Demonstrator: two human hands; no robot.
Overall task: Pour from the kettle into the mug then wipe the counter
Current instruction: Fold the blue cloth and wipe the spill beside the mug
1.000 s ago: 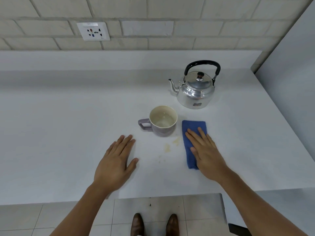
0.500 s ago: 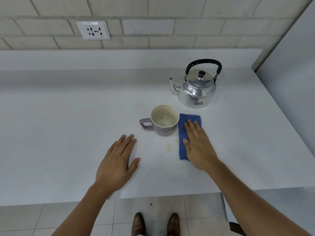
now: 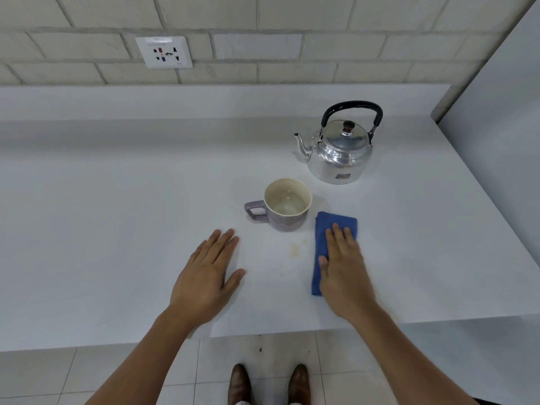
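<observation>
Nearest me, my brown shoes point(image 3: 268, 382) on the tiled floor under the tabletop point(image 3: 117, 200) edge. My left hand point(image 3: 206, 277) lies flat on bare tabletop at about 7 o'clock from the mug, fingers loosely spread, holding nothing. My right hand point(image 3: 343, 268) is flat, fingers together, pressing the folded blue cloth point(image 3: 324, 229) down; cloth sits at about 4 o'clock from the mug, just beside it, not touching as far as I can tell.

Progress, my read: pour looks done. Purple mug point(image 3: 285, 206) stands upright, handle toward 9 o'clock, pale liquid in the bottom. Wipe is under way, not finished: faint yellowish stain point(image 3: 296, 248) between my hands, at about 6 o'clock from the mug, just left of the cloth.

Steel kettle point(image 3: 340, 147) upright at about 1 o'clock from the mug, spout to 9 o'clock, lid on, apart from the mug.

In the way: the mug sits near the stain, so a sideways swipe could knock it. Wall socket point(image 3: 164, 52) far back, irrelevant.
</observation>
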